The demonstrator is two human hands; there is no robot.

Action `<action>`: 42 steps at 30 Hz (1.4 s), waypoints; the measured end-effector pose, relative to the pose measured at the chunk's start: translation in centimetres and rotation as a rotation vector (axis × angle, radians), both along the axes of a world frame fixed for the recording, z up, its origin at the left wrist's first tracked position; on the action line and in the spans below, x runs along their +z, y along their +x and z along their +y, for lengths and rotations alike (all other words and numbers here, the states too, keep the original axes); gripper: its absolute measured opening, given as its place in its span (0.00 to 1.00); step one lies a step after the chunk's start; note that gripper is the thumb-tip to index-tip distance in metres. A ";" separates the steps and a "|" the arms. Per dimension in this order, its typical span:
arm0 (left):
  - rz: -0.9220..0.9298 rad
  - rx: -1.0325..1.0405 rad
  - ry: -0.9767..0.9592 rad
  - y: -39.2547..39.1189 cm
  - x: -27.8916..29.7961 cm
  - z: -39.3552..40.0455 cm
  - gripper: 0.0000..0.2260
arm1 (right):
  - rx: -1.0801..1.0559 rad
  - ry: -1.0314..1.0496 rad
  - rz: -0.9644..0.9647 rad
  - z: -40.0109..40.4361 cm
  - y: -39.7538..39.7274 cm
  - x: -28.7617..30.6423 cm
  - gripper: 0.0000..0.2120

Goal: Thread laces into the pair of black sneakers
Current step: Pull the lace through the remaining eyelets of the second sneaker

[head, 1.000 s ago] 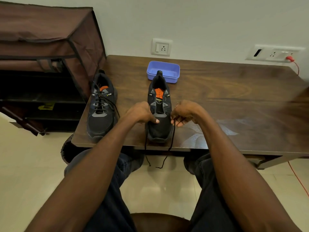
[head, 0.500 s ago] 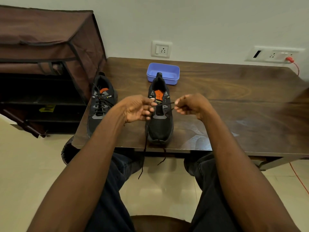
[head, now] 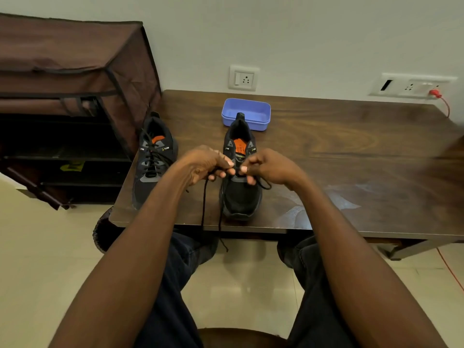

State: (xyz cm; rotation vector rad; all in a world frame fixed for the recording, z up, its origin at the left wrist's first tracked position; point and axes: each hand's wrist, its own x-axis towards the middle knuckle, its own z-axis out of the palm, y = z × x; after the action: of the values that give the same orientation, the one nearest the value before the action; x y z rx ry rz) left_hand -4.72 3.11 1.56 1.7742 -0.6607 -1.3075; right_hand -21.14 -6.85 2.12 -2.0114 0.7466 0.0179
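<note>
From the head camera, the sneaker being laced [head: 240, 177] stands at the near edge of the surface [head: 339, 151], toe toward the person and heel toward the far wall, so its long axis runs near-to-far, straight out between the two forearms. Both hands meet over its lower eyelets: the left hand [head: 208, 163] pinches the black lace [head: 204, 209] on the left of the tongue, the right hand [head: 263, 167] has its fingers curled on the lace's other run at the right — which eyelet the tip faces seems hidden behind the fingertips. The loose ends trail down over the near edge. Each grip sits just beside its own eyelet row, so the next crossing goes sideways across the tongue. The second sneaker [head: 153, 162], already laced, stands well to the left.
</note>
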 end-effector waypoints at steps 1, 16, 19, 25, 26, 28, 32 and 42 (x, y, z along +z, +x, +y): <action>-0.008 0.000 0.015 0.3 0.1 0.1 0.03 | -0.074 -0.007 0.003 -0.5 -0.3 0.0 0.07; -0.055 -0.004 -0.006 -0.6 0.0 -0.5 0.01 | -0.030 -0.016 -0.062 0.8 1.1 -0.7 0.14; -0.065 0.010 0.020 -0.2 -0.1 -0.4 0.01 | -0.100 -0.082 -0.023 0.2 1.1 -0.8 0.03; -0.094 0.062 0.045 1.5 -0.2 0.1 0.04 | -0.452 -0.270 0.129 -3.0 -0.4 -1.9 0.09; -0.090 0.069 0.039 1.6 -0.2 0.1 0.04 | -0.485 -0.324 0.171 -3.4 -0.5 -2.1 0.10; -0.074 0.081 0.024 1.4 -0.3 0.0 0.05 | -0.506 -0.418 0.253 -3.8 -0.6 -2.6 0.11; -0.045 0.080 0.000 0.7 -0.3 -0.5 0.04 | -0.361 -0.552 0.265 -2.5 -0.1 -2.5 0.07; -0.038 -0.023 -0.018 0.2 -0.8 -1.0 0.03 | -0.177 -0.093 -0.133 0.3 2.0 -2.6 0.07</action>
State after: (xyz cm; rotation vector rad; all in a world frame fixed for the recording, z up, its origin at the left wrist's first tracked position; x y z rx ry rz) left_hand -4.49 2.08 0.80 1.7852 -0.7133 -1.2819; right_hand -19.11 -6.60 -0.49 -2.0042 0.8502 -0.2563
